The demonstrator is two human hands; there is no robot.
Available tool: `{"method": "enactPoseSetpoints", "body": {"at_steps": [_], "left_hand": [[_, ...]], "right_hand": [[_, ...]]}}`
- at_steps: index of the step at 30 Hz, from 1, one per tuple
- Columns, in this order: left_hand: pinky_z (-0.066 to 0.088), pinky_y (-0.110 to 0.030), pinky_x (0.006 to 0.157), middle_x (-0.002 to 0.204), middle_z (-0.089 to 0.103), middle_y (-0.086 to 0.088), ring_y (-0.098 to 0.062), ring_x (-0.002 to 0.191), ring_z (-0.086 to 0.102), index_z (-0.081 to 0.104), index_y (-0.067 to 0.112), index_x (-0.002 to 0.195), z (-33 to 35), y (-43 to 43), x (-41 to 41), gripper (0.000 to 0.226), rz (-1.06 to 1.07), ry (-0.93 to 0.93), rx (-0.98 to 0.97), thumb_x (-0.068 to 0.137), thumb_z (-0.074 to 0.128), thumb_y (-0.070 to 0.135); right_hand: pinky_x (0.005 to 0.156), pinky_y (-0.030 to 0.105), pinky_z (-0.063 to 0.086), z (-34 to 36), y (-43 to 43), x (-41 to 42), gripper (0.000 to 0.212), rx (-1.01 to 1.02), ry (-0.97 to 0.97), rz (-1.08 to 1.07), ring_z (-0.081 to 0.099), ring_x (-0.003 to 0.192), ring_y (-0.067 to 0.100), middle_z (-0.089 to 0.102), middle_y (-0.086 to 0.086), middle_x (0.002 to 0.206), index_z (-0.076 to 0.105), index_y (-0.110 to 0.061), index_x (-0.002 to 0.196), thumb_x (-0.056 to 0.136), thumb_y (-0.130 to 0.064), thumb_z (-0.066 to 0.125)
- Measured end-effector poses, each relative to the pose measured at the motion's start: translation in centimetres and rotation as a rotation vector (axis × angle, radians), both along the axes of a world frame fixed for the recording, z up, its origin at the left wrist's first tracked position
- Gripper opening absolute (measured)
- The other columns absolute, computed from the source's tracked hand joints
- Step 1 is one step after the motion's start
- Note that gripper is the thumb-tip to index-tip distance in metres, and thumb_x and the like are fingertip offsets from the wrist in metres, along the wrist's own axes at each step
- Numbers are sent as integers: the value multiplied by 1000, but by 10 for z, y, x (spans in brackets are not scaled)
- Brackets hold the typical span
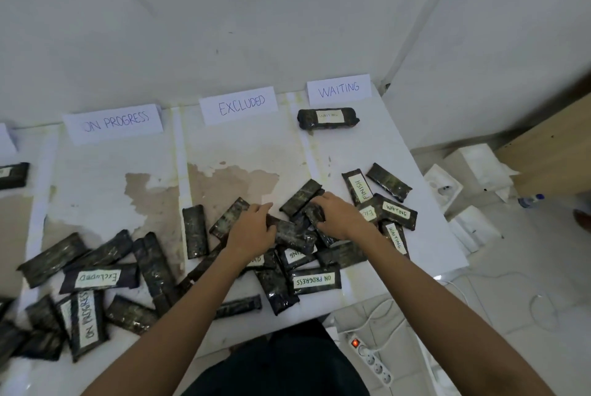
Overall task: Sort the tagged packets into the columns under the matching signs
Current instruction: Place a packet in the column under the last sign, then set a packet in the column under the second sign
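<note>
One packet [327, 119] lay under the WAITING sign [339, 89]. Our left hand [252, 231] and right hand [337, 218] each gripped another packet from the pile [153, 267] on the table [96, 178]. Most were not sorted yet.

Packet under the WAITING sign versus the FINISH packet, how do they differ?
The WAITING packet lies crosswise, alone below its sign; the FINISH packet lies lengthwise at the edge of the pile. The first is in its matching column; the FINISH packet sits in the WAITING column, unsorted. Both are dark packets with white tags.
</note>
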State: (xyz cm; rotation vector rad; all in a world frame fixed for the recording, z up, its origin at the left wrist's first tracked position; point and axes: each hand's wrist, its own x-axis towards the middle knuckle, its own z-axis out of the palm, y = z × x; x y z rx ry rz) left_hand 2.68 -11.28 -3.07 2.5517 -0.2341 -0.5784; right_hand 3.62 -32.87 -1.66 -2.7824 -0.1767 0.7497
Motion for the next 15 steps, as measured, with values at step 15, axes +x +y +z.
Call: {"method": "enactPoseSetpoints", "body": {"at_steps": [15], "left_hand": [[48, -43, 89, 132, 44, -10, -29, 119, 46, 36, 20, 140, -13, -67, 78, 64, 5, 27, 106, 83, 62, 34]], "right_hand": [[96, 42, 44, -7, -49, 148, 53, 124, -108, -48, 45, 122, 30, 39, 11, 139, 39, -14, 139, 88, -15, 55]]}}
